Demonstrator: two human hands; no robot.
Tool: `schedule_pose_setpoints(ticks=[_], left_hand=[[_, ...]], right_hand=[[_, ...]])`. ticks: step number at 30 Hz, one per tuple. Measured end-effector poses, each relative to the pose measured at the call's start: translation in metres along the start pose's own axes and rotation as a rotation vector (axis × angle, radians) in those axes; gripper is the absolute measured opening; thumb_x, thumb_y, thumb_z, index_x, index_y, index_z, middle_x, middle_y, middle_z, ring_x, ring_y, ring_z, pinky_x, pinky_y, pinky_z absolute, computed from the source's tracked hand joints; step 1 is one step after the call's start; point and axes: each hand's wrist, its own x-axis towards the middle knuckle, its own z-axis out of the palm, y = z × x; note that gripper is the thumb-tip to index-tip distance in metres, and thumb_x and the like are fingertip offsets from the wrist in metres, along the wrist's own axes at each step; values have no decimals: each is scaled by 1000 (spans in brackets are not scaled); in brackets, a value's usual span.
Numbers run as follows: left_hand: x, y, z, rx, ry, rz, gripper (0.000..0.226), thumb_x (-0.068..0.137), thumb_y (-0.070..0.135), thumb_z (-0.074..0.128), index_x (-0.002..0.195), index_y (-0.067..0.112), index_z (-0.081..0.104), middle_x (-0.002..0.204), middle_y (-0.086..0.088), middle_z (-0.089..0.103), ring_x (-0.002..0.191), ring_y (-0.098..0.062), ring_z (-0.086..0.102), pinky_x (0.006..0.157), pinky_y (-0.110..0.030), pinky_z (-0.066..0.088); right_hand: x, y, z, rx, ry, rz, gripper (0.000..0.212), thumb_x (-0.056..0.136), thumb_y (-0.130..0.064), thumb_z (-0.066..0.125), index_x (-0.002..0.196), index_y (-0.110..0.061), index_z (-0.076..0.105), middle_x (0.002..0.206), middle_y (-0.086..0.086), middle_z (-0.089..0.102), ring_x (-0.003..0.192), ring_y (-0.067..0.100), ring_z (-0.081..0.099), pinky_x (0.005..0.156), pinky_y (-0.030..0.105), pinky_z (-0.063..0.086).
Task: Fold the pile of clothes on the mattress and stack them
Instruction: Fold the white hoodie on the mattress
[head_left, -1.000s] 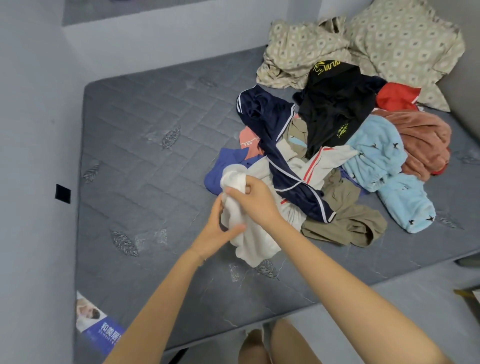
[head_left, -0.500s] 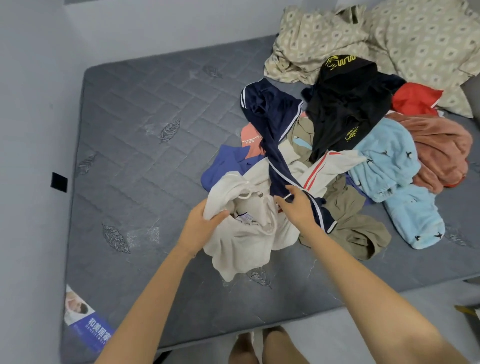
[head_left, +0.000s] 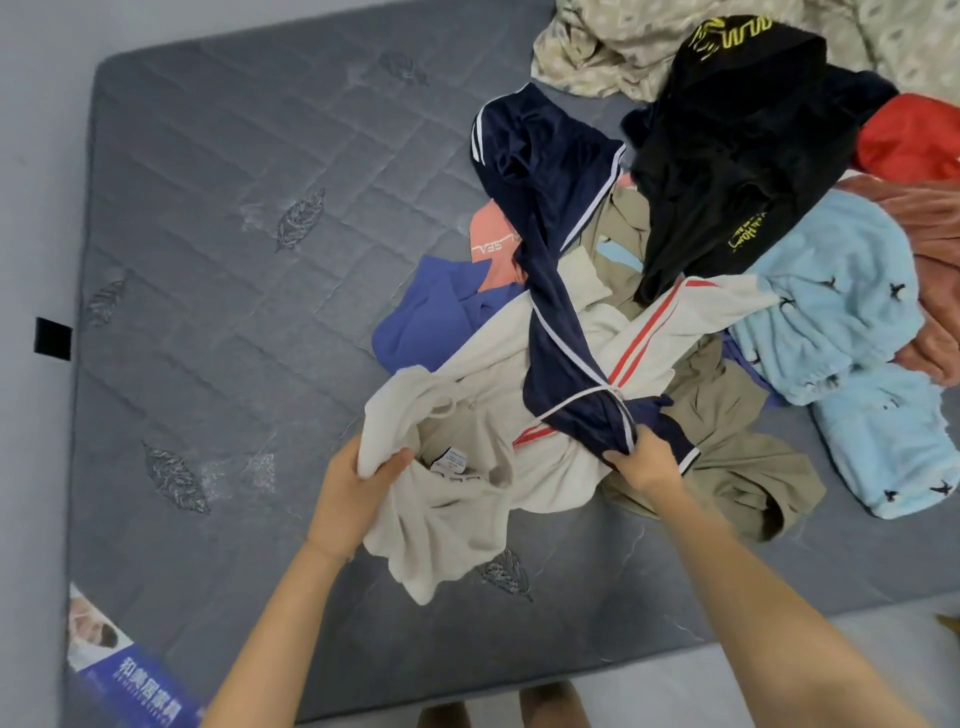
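Cream garment (head_left: 467, 509): my left grip (head_left: 353, 493) clutches its edge, right grip (head_left: 644, 465) pinches navy garment (head_left: 550, 234) across it; lift that off first.

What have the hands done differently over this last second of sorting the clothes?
The right hand let go of the cream garment, moved rightward and took hold of the navy striped garment lying across it. The left hand still holds the cream garment; the black top stays put.
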Motion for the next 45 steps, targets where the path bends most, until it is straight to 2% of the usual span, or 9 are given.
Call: schedule_pose_setpoints(ticks=[2,6,9,11,17,23,29,35,45], left_hand=[[4,-3,0,-1,5,-13,19,87,6,66,89,25,64,75,21,70,68,8,61,60,-9,47],[14,3,-17,71,30,-20,15,87,10,67,85,24,63,72,13,67,67,1,60,57,-7,43],[19,12,-37,138,9,-3,14,88,14,68,88,28,64,81,13,66,68,4,59,61,-14,45],[18,19,-47,129,16,4,15,87,14,68,86,28,64,81,12,66,70,0,58,63,-21,45],[14,34,-46,101,-38,18,11,87,15,68,84,25,65,70,18,67,62,6,58,58,-16,45],[21,45,-7,206,-131,64,9,86,17,70,83,23,64,74,9,62,64,-4,55,61,-23,42],[27,57,26,252,-182,141,14,87,16,68,84,28,62,76,13,62,69,-3,56,61,-19,41],[30,59,44,258,-220,147,17,86,17,69,86,33,63,77,18,63,70,3,57,65,-20,42],[34,52,45,267,-215,136,13,86,21,70,88,32,64,77,17,65,72,0,59,66,-22,44]], right_hand=[[9,5,-11,15,103,-45,21,88,-18,67,85,1,59,76,13,59,81,33,59,58,33,37],[24,13,-82,168,435,-14,21,89,-20,67,76,-6,56,66,13,51,68,23,47,57,33,31],[29,20,-134,319,507,-12,30,85,-20,71,70,2,58,61,14,47,64,22,42,54,31,36],[24,16,-148,410,459,-25,28,85,-22,73,71,0,62,62,13,52,64,21,46,51,20,38],[12,-2,-135,476,433,-24,39,85,-24,73,103,10,66,94,14,64,87,17,53,72,29,40],[3,-5,-128,518,453,-13,35,86,-26,73,83,7,60,79,13,48,75,19,43,70,29,35],[2,1,-129,531,452,-24,37,85,-24,73,90,11,64,79,14,55,76,22,48,70,30,38],[7,6,-135,564,440,3,43,83,-29,75,110,4,66,101,8,62,94,19,53,83,30,41],[9,9,-146,597,476,37,28,82,-30,75,102,-10,71,96,2,68,89,14,61,81,26,45]])
